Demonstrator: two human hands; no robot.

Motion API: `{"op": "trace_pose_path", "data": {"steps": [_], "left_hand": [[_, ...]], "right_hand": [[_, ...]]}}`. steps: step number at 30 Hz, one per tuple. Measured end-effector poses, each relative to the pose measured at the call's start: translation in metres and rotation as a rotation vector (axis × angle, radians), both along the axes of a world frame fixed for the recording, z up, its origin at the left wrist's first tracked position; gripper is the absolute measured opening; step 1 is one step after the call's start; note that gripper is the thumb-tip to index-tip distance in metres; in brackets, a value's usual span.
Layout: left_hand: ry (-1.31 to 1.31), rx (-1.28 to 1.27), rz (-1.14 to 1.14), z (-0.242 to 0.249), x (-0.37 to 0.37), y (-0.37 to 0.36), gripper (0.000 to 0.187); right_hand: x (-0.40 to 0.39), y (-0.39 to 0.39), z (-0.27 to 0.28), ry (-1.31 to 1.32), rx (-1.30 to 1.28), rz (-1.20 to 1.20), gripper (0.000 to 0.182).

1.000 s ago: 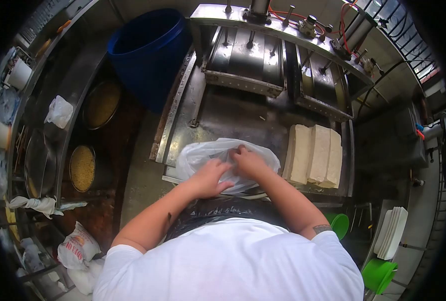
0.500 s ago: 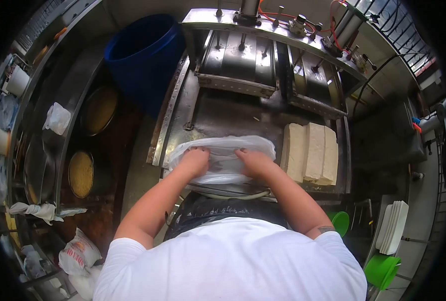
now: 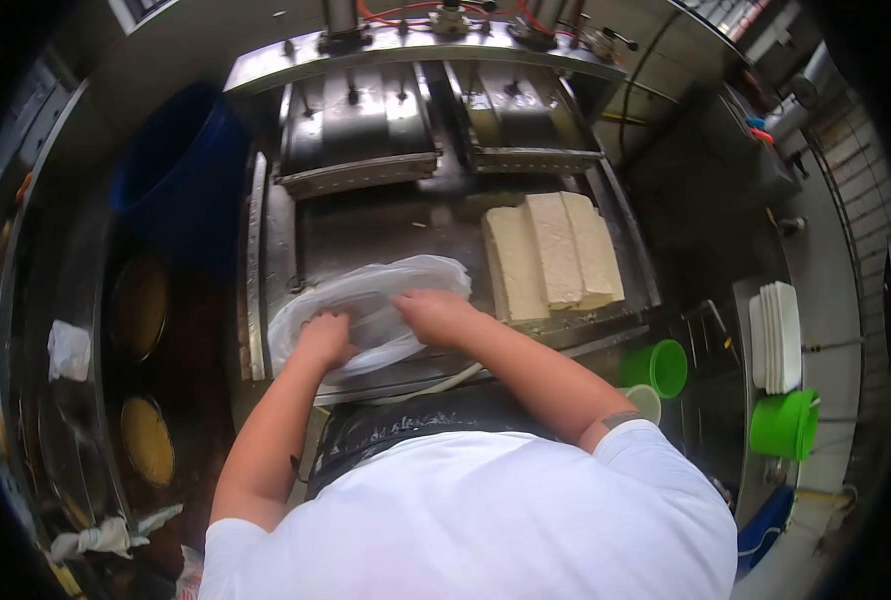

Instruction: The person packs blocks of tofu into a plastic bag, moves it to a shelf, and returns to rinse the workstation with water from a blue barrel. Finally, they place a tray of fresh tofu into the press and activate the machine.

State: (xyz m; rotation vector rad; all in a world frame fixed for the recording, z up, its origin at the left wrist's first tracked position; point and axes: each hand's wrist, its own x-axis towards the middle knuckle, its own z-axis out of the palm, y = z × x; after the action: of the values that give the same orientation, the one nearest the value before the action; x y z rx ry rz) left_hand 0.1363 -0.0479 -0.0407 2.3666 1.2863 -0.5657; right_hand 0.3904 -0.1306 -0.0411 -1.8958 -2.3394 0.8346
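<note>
A thin whitish plastic bag (image 3: 420,268) lies with its mouth spread wide on the metal table, near the front edge. My left hand (image 3: 328,340) is inside the mouth on the left, its fingers curled into the plastic. On the other side, my right hand (image 3: 431,314) has its fingers closed on the film, with the fingertips toward the middle of the bag. Just right of the bag stand pale off-white blocks (image 3: 555,250), like tofu, side by side; they are apart from both hands.
Behind the bag, two metal press boxes (image 3: 360,170) sit under a steel beam (image 3: 405,42) with rods and orange hoses. A blue barrel (image 3: 180,150) and round pans of yellowish contents (image 3: 147,440) are at left. Green buckets (image 3: 655,368) and stacked white trays (image 3: 775,337) stand at right.
The view has turned toward the right, so the table appears further left. My hands are still at the bag; the right one has come inward over its opening.
</note>
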Motion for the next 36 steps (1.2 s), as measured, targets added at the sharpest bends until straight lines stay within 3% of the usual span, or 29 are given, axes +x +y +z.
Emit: {"op": "trace_pose_path", "data": {"steps": [2, 3, 5, 6, 7, 8, 9, 10, 12, 13, 15, 19, 21, 23, 26, 28, 29, 31, 33, 35, 36], "left_hand": [[-0.041, -0.003, 0.025, 0.029, 0.007, -0.009, 0.078], [-0.044, -0.005, 0.016, 0.031, 0.006, -0.011, 0.078], [-0.276, 0.001, 0.027, 0.033, -0.003, -0.015, 0.060], [-0.277, 0.001, 0.025, 0.033, -0.008, -0.020, 0.060], [-0.435, 0.042, 0.016, 0.032, -0.014, -0.026, 0.055], [-0.593, 0.085, 0.007, 0.033, -0.018, -0.029, 0.050], [-0.593, 0.086, 0.007, 0.038, -0.019, -0.032, 0.050], [-0.652, 0.072, 0.030, 0.045, -0.019, -0.036, 0.047], [-0.710, 0.055, 0.045, 0.055, -0.018, -0.041, 0.044], [-0.736, 0.064, 0.052, 0.059, -0.017, -0.043, 0.043], [-0.762, 0.071, 0.058, 0.067, -0.016, -0.049, 0.041], [-0.758, 0.079, 0.051, 0.077, -0.017, -0.052, 0.039], [-0.774, 0.099, 0.043, 0.075, -0.019, -0.055, 0.038], [-0.808, 0.097, 0.060, 0.073, -0.021, -0.059, 0.037], [-0.802, 0.074, 0.080, 0.066, -0.025, -0.064, 0.037], [-0.809, 0.076, 0.092, 0.071, -0.026, -0.067, 0.037], [-0.816, 0.074, 0.091, 0.073, -0.026, -0.069, 0.037], [-0.820, 0.065, 0.114, 0.069, -0.026, -0.068, 0.037], [-0.820, 0.074, 0.161, 0.066, -0.029, -0.065, 0.038], [-0.882, 0.102, 0.136, 0.067, -0.027, -0.061, 0.038], [-0.875, 0.111, 0.165, 0.070, -0.025, -0.059, 0.038]], "right_hand": [[0.000, -0.028, 0.029, 0.360, 0.471, -0.069, 0.045], [0.005, -0.041, 0.036, 0.356, 0.471, -0.078, 0.045], [0.027, -0.075, 0.045, 0.201, 0.743, -0.339, 0.041], [0.038, -0.091, 0.043, 0.104, 0.780, -0.437, 0.043], [0.048, -0.108, 0.036, 0.007, 0.814, -0.533, 0.045], [0.057, -0.127, 0.003, 0.107, 0.778, -0.948, 0.047], [0.067, -0.139, -0.033, 0.210, 0.717, -1.360, 0.051], [0.078, -0.141, -0.048, 0.210, 0.716, -1.362, 0.051], [0.092, -0.141, -0.059, 0.955, 0.406, -1.674, 0.058], [0.094, -0.135, -0.062, 0.955, 0.409, -1.676, 0.058], [0.096, -0.122, -0.069, 1.307, 0.417, -1.678, 0.061], [0.118, -0.109, -0.064, 1.068, 0.499, -1.812, 0.059], [0.134, -0.109, -0.055, 1.227, 0.497, -1.929, 0.057], [0.144, -0.108, -0.041, 1.164, 0.466, -1.928, 0.052], [0.148, -0.095, -0.022, 1.303, 0.343, -1.961, 0.045], [0.129, -0.077, 0.022, 1.567, 0.510, -1.962, 0.037], [0.135, -0.070, 0.015, 1.561, 0.488, -1.955, 0.037], [0.157, -0.063, -0.008, 1.381, 0.440, -1.884, 0.035], [0.163, -0.047, -0.012, 1.033, 0.747, -1.679, 0.036], [0.170, -0.042, 0.021, 0.381, 0.939, -1.241, 0.037], [0.152, -0.037, 0.063, 0.283, 0.915, -1.102, 0.036]]}}
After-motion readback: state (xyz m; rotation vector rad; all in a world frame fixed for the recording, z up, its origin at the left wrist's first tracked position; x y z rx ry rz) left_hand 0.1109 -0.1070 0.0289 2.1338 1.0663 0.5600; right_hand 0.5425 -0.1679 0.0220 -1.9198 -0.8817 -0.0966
